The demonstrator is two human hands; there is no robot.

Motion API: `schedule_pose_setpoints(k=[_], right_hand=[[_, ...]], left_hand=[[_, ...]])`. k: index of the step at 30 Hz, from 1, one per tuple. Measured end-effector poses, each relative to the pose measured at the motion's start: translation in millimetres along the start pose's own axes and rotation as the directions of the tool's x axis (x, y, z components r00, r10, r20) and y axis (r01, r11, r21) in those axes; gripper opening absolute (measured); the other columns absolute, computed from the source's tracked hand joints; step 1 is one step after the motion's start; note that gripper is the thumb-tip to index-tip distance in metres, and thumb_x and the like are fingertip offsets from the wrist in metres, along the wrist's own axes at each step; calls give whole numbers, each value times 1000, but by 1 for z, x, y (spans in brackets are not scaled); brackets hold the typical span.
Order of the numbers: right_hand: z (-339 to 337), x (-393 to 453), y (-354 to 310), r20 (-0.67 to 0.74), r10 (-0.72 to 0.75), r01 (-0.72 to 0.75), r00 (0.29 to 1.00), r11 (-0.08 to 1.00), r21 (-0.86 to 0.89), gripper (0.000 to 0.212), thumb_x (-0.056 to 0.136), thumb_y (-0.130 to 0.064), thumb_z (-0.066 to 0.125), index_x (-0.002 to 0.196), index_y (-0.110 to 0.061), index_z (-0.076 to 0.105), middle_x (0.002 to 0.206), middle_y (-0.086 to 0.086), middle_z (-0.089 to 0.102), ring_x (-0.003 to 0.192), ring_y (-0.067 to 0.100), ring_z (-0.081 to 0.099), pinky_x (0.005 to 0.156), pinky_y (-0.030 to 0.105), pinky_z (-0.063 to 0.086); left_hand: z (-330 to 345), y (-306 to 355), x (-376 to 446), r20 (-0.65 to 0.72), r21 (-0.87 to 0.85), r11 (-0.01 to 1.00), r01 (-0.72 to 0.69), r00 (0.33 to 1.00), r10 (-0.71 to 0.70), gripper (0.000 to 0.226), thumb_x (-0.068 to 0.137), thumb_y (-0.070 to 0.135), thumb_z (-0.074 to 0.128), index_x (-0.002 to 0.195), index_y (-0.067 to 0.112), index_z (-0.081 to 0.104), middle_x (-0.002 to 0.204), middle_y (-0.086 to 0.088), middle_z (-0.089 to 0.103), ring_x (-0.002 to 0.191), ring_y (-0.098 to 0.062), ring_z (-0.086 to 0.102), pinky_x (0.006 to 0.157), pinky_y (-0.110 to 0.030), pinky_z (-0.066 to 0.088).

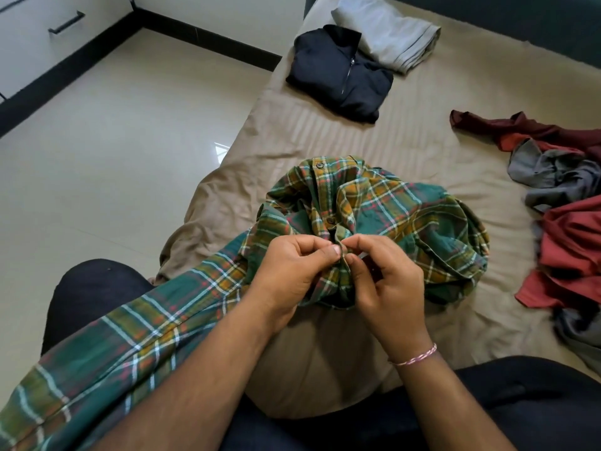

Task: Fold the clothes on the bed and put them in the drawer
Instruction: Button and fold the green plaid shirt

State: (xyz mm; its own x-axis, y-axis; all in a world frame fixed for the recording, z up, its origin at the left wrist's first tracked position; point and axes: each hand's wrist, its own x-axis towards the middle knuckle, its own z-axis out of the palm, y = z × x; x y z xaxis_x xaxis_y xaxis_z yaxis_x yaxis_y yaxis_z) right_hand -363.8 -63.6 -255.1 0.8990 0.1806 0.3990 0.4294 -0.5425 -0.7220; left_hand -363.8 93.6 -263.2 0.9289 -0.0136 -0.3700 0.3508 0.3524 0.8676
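Both my hands, left (292, 271) and right (383, 275), pinch the plaid shirt (374, 209) placket, buttoning. Next: flatten it on the bed (406, 135), toward twelve o'clock.

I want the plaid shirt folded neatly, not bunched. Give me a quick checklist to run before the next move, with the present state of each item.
1. Both hands on the placket: ok. The left hand and right hand pinch the plaid shirt at its front edge.
2. Button under the fingers fastened: cannot tell, it is hidden.
3. Shirt laid flat: not ok, it is bunched, with one part draped over the left leg.
4. Room on the bed to spread it: ok, bare sheet beyond the shirt.
5. Folded items out of the way: ok, the dark jacket and grey trousers lie at the far end.
6. Unfolded pile apart from the shirt: ok.
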Motion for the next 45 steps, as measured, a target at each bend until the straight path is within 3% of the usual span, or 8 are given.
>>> schedule_pose_setpoints(k=[12,15,17,24,34,38,40,45], right_hand=[[1,1,-6,-68,14,-17,998,999,-48,10,93,-5,76,102,-8,78,97,3,73,83,12,71,76,24,58],[8,0,-15,126,598,-512,792,538,670,6,90,-9,74,93,-11,80,85,9,75,65,17,70,62,28,58],[10,-2,-16,227,649,-577,726,396,714,9,91,-10,72,96,-11,79,91,11,76,70,21,71,66,29,60],[2,-1,-10,104,246,-259,964,955,142,37,81,-16,88,111,-25,68,94,-8,65,67,16,64,64,28,57],[-15,0,-7,336,245,-324,910,924,205,30,86,-37,81,102,-17,66,90,-3,69,83,19,68,73,43,58],[-21,4,-10,195,319,-372,927,842,390,11,97,-5,69,101,-11,77,96,8,77,92,21,73,83,45,60],[-31,8,-11,180,377,-416,909,779,468,11,96,-7,69,97,-9,79,95,14,78,89,22,72,81,43,60],[-64,28,-11,150,361,-389,921,815,429,14,85,-23,76,88,-10,79,84,10,76,78,18,69,71,35,59]], left_hand=[[-1,-7,5,-48,142,974,-176,982,184,15,90,15,73,85,2,79,84,-17,77,78,-22,69,81,-44,58],[1,-8,2,-29,185,963,-196,978,205,19,91,18,70,81,2,75,76,-8,72,73,-17,64,73,-38,53],[1,-11,2,-46,243,949,-203,974,220,20,98,15,67,83,3,73,76,-4,69,74,-13,63,73,-38,53],[-2,2,4,1,450,802,-393,898,440,22,104,31,52,90,18,62,76,16,57,72,-4,54,68,-28,49],[-13,20,-2,296,156,905,-395,893,339,36,97,5,52,128,8,70,126,-8,73,123,-25,67,108,-44,52],[-19,26,2,483,637,395,-663,742,465,52,86,-3,66,136,10,66,127,-1,67,122,-10,62,109,-21,44],[-21,26,3,359,784,207,-585,700,617,36,87,-1,69,119,14,75,112,1,70,105,-11,65,97,-21,50],[-32,60,11,56,776,380,-503,655,754,22,90,4,76,106,18,81,100,15,75,93,9,68,87,-6,48]])
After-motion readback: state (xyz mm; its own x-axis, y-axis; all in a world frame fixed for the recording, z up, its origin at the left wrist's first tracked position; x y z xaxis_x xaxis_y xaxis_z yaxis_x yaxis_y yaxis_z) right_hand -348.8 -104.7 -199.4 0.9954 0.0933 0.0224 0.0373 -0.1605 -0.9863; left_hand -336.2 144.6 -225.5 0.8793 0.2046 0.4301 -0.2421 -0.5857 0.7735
